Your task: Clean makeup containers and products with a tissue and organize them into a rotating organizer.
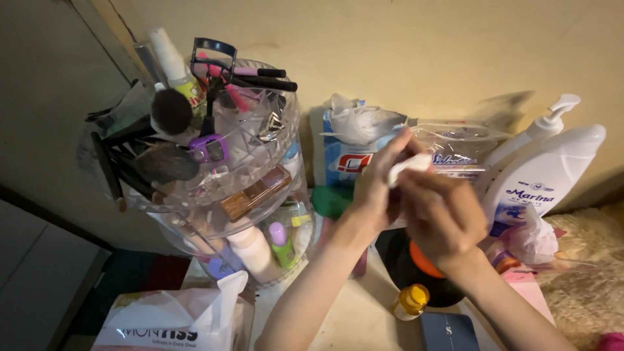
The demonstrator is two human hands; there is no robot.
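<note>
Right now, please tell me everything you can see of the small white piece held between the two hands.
The small white piece looks like a soft cotton pad or a folded tissue; which one, the blur hides. It is plain white, thin and slightly bent. Both hands pinch it: the left hand from the left, the right hand from below. It is held up in front of a clear plastic packet.

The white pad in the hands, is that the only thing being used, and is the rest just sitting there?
In use:
white pad
left hand
right hand

Just sitting there:
clear brush organizer
lotion bottle
tissue pack
yellow-capped bottle
</note>
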